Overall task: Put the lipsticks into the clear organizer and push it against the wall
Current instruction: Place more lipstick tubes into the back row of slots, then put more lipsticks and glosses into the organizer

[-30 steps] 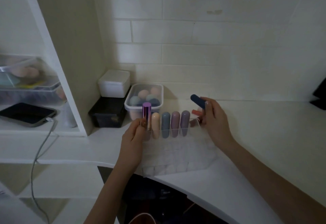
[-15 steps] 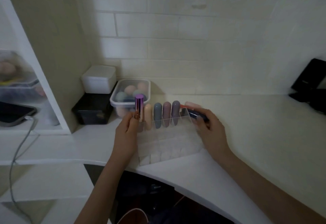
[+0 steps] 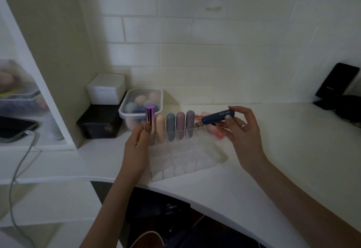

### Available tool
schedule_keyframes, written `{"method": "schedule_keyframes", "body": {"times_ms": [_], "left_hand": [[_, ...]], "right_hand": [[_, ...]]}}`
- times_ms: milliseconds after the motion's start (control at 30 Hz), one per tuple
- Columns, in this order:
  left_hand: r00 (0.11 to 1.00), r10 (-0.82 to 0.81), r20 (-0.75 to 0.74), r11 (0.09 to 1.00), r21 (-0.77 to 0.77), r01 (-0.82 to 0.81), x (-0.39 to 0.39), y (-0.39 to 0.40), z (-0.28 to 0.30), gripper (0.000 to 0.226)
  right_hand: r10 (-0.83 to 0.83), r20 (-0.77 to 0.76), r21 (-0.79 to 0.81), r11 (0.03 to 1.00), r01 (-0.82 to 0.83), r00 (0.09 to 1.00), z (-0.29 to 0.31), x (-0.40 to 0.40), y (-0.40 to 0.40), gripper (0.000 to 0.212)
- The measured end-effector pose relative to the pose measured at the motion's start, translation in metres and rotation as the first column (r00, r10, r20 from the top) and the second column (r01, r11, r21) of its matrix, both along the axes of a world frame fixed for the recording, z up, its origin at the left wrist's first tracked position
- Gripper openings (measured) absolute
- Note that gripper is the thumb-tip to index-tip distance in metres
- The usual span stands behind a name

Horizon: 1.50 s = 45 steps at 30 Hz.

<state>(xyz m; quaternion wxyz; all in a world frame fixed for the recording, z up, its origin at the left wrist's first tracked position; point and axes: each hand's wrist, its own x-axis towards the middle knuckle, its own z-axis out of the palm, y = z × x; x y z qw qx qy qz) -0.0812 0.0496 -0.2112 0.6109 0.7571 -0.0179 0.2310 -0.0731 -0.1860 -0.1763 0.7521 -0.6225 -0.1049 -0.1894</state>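
Observation:
A clear organizer [image 3: 187,159] with a grid of cells sits on the white counter, away from the tiled wall. Its back row holds several lipsticks upright: peach [image 3: 160,128], blue-grey [image 3: 170,126], mauve [image 3: 180,125], purple [image 3: 189,123]. My left hand [image 3: 137,142] grips a shiny purple lipstick [image 3: 150,117] upright at the row's left end. My right hand [image 3: 242,130] holds a dark blue lipstick [image 3: 217,117] sideways above the organizer's right end. Pink and red lipsticks [image 3: 214,130] lie on the counter behind it, partly hidden.
A lidded clear tub of makeup sponges [image 3: 140,104], a white box [image 3: 106,88] and a black box [image 3: 100,123] stand in the back left corner. A white shelf unit [image 3: 48,71] is at left with a cable [image 3: 19,169]. Black devices [image 3: 336,85] sit far right.
My right hand has lifted the dark blue lipstick from the counter behind the organizer and now holds it sideways in the air. My left hand still holds the purple lipstick upright.

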Motion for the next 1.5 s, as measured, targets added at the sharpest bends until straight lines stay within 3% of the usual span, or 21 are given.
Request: {"method": "schedule_keyframes", "body": {"times_ms": [333, 500, 667, 967, 1167, 1300, 1400, 1500], "left_hand": [[0.999, 0.033, -0.010, 0.999, -0.011, -0.033, -0.003, -0.001, 0.003, 0.026], [0.999, 0.036, -0.003, 0.999, -0.002, -0.036, -0.001, -0.001, 0.002, 0.028], [0.999, 0.034, -0.007, 0.999, -0.008, -0.034, 0.000, -0.001, 0.002, 0.027], [1.000, -0.010, -0.007, 1.000, -0.023, 0.010, -0.004, 0.001, 0.004, 0.035], [0.999, 0.037, -0.015, 0.999, 0.002, -0.036, -0.002, 0.000, 0.001, 0.031], [0.999, 0.032, -0.007, 0.999, -0.002, -0.032, -0.002, 0.001, 0.001, 0.031], [1.000, 0.009, -0.006, 1.000, -0.017, -0.010, -0.002, 0.003, 0.001, 0.033], [1.000, -0.018, 0.002, 0.999, -0.045, 0.018, -0.002, 0.005, 0.001, 0.044]], "right_hand": [[0.032, -0.046, -0.047, 0.998, -0.034, 0.998, -0.005, 0.001, 0.002, 0.036], [-0.022, -0.029, -0.074, 0.997, 0.020, 0.999, -0.003, 0.000, 0.002, 0.032], [-0.067, 0.083, -0.141, 0.987, 0.079, 0.994, 0.018, 0.009, 0.011, 0.024], [0.003, 0.140, -0.498, 0.865, 0.068, 0.990, 0.004, 0.017, 0.032, 0.044], [-0.001, 0.149, -0.526, 0.847, 0.080, 0.989, 0.002, 0.020, 0.025, 0.018], [-0.092, 0.210, -0.496, 0.848, 0.187, 0.973, 0.009, 0.031, 0.006, 0.024], [-0.281, 0.116, -0.638, 0.714, 0.289, 0.953, 0.000, 0.048, -0.018, 0.032], [-0.362, -0.126, -0.855, 0.512, 0.084, 0.924, -0.024, 0.061, -0.037, 0.042]]}}
